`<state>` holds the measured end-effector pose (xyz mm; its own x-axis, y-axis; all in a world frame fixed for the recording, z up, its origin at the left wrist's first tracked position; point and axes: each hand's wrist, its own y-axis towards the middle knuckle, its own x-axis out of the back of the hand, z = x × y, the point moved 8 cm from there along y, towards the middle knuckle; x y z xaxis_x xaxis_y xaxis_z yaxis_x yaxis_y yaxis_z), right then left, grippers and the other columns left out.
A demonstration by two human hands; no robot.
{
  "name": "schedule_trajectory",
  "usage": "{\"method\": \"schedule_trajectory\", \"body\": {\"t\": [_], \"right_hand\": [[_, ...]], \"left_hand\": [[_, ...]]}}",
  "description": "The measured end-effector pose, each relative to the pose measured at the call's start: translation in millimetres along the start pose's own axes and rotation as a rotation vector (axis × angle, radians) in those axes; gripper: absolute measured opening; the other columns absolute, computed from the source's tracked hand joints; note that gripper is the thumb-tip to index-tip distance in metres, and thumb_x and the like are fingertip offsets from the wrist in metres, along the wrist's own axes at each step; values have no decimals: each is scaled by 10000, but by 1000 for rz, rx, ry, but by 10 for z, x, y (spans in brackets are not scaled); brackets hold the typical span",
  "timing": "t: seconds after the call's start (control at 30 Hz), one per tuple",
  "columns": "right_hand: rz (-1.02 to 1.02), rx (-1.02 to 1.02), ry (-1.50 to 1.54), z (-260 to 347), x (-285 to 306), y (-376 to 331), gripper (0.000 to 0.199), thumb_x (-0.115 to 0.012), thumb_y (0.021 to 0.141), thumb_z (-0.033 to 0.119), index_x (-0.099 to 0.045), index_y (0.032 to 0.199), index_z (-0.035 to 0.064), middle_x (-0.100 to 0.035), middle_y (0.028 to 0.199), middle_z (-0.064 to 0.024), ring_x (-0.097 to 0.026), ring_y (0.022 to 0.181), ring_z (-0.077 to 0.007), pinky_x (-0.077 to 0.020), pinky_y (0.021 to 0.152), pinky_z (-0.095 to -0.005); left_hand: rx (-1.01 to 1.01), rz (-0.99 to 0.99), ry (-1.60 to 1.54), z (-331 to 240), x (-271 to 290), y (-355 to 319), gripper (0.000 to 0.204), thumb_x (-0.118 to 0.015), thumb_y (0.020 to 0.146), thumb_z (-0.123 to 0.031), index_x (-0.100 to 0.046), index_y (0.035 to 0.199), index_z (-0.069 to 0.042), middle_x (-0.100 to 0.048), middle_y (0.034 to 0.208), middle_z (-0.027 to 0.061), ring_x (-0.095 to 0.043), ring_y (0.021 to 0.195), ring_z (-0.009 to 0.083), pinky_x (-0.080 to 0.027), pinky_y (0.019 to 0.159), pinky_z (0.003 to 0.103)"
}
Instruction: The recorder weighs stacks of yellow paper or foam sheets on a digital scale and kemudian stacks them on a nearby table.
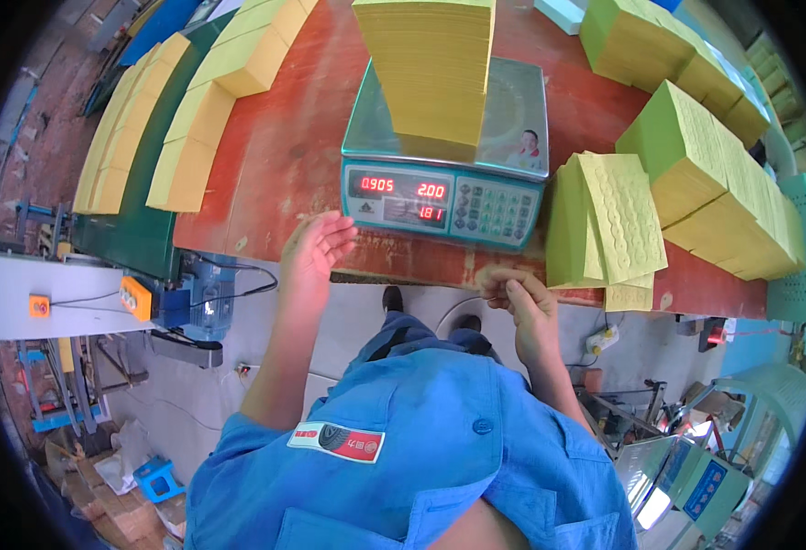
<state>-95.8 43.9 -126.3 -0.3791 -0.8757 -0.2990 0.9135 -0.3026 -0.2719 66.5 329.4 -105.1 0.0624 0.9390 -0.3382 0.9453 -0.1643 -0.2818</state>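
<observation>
A tall stack of yellow paper sheets (435,73) stands upright on the metal pan of a teal weighing scale (449,206), whose red digits are lit. My left hand (315,252) hovers just off the scale's front left corner, fingers loosely bent and apart, with nothing in it. To the right, my right hand (524,302) is at the table's front edge, its fingers curled in toward the thumb. Whatever might be between those fingertips is too small to make out. Close beside it sits a shorter pile of yellow embossed sheets (618,215), its top sheets lying askew.
Long rows of yellow paper stacks (187,151) line the left side of the red table (265,174). More yellow stacks (715,183) fill the right side. Below the left edge are an orange switch box (135,298) and a black cable. Machinery (687,477) stands at lower right.
</observation>
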Motion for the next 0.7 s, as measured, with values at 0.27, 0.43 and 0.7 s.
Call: {"method": "schedule_trajectory", "body": {"t": [0.27,0.43,0.7], "right_hand": [[83,-38,3,-28,145,-56,230,-494,978,91,-667,1084,-19,-698,969,-91,-668,870,-164,-530,783,-287],[74,-69,45,-105,67,-18,228,-492,984,96,-646,1110,-16,-684,975,-113,-654,888,-195,-521,783,-320],[-17,-63,58,-125,-176,23,244,-515,977,128,-656,1125,-6,-682,996,-84,-640,899,-169,-512,801,-303]], "left_hand": [[-3,-1,15,69,-231,-174,351,-527,988,-291,-593,1174,-1,-660,1115,155,-640,1026,235,-499,896,375],[-88,36,63,-264,-325,47,319,-522,994,-264,-592,1172,-8,-659,1122,162,-643,1012,227,-506,889,367],[-786,221,562,-1607,-1277,189,188,-514,983,-65,-639,1106,5,-655,1122,89,-619,1049,160,-496,915,301]]}}
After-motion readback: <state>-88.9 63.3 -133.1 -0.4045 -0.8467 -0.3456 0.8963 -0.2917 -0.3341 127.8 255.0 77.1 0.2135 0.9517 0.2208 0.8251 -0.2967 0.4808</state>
